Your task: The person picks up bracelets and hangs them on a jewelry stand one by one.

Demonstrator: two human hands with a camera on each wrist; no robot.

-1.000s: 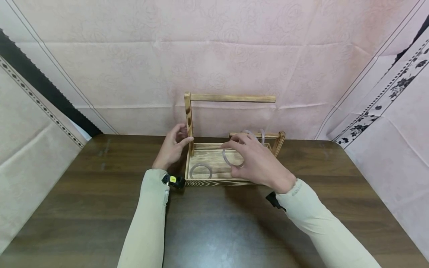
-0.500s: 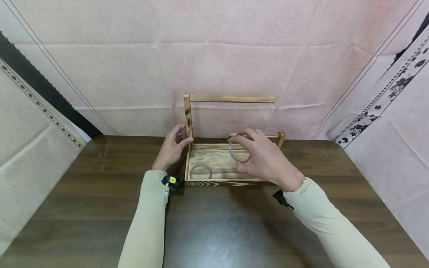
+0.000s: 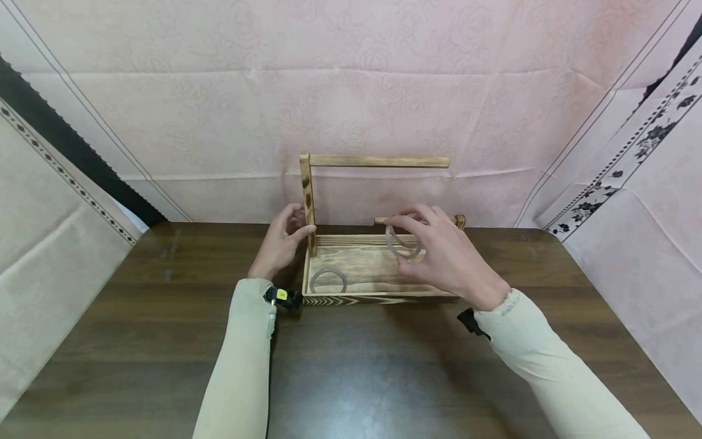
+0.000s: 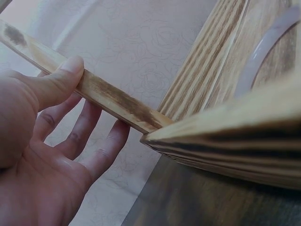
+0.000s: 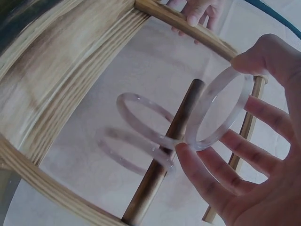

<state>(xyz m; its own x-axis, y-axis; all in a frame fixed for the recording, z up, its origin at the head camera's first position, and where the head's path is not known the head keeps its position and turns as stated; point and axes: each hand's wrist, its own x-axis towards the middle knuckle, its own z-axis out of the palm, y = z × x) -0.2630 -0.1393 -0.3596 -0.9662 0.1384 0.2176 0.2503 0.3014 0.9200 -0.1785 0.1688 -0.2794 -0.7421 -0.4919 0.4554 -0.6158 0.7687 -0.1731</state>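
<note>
A wooden stand has a shallow tray base (image 3: 364, 268), a tall post (image 3: 308, 195) on the left with a long upper bar (image 3: 378, 161), and a shorter lower rod (image 5: 143, 193). My left hand (image 3: 278, 241) pinches the post, thumb in front and fingers behind. My right hand (image 3: 446, 262) holds a pale translucent bangle (image 5: 195, 122) between thumb and fingertips, close beside the lower rod's free end. Two more bangles (image 5: 129, 118) hang on that rod in the right wrist view; in the head view my right hand partly covers them. Another bangle (image 3: 344, 281) lies at the tray's left end.
The stand is on a dark brown wooden table (image 3: 164, 341), near its far edge. Behind it hangs a pale pink patterned cloth (image 3: 351, 103), with further cloth panels at both sides.
My right hand has moved to the right with its bangle, along the lower rod. The left hand stays on the post, and the bangle in the tray has not moved.
</note>
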